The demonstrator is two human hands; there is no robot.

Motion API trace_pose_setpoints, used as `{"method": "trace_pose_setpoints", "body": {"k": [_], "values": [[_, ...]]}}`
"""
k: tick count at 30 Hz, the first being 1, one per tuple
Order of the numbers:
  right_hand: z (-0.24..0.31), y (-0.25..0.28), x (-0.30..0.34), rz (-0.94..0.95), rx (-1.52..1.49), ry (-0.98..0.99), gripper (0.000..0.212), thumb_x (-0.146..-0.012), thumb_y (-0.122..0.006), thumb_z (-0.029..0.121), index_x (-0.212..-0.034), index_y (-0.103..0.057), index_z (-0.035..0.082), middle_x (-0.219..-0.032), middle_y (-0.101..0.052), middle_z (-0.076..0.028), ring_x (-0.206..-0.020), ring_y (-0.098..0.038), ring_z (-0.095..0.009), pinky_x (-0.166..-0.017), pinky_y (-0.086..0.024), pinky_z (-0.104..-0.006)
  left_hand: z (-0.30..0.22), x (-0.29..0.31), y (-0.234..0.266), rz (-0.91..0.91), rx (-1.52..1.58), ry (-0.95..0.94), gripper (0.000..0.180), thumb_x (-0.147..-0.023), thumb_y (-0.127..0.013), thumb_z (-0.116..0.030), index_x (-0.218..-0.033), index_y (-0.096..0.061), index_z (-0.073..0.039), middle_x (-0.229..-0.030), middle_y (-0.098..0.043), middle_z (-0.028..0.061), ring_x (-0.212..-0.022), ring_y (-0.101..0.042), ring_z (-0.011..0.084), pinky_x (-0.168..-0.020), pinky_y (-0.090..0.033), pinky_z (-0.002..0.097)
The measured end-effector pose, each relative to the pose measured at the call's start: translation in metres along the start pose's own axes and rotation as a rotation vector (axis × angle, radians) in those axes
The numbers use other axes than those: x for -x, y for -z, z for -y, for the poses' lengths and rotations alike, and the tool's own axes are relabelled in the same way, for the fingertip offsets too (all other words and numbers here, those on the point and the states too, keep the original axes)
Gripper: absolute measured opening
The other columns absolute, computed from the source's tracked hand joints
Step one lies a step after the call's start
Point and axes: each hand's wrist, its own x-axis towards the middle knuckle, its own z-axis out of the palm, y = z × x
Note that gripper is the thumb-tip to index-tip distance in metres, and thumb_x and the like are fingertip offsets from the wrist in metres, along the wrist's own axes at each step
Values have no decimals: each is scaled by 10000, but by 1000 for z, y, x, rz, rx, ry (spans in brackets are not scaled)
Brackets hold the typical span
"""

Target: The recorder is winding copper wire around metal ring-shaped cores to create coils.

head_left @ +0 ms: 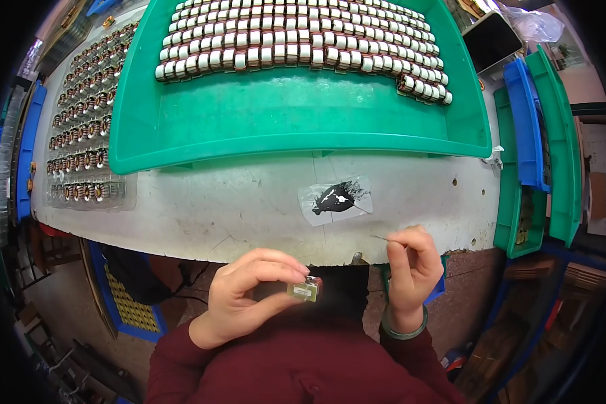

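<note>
Between the thumb and fingers of my left hand (256, 289) is a small wound coil (304, 289), its greenish base with a pale label facing me and copper-red winding showing at the side. My right hand (414, 269), a bangle at its wrist, pinches a thin dark stick (380, 237) whose tip points left over the table's front edge. Both hands are apart, close to my body. Ahead of them on the table lies a whitish sheet (311, 211) smeared with black paste (337, 196).
A large green tray (296, 143) holds rows of white-topped coils (269, 54). To the left, clear blister trays (124, 200) carry rows of ring coils (81, 161). Blue bins (528, 128) and green bins (559, 148) stand at the right. The worn white table (215, 209) ends just before me.
</note>
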Motion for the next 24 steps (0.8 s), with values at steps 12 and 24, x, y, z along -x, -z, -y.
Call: {"method": "trace_pose_setpoints", "body": {"k": [12, 24], "values": [[-16, -1, -27, 80, 513, 114, 178, -648, -673, -48, -798, -672, 47, -678, -514, -11, -571, -420, -113, -519, -356, -229, 10, -27, 2, -128, -568, -93, 235, -695, -633, 6, -916, -577, -51, -937, -636, 70, -903, -574, 215, -861, -417, 337], [-23, -13, -36, 84, 547, 174, 161, -618, -683, -20, -748, -655, 71, -662, -503, 12, -569, -424, -127, -558, -363, -236, 25, -42, 1, -94, -852, -140, 144, -784, -536, -80, -911, -469, -73, -871, -665, 58, -1078, -513, 262, -1056, -119, 517]]}}
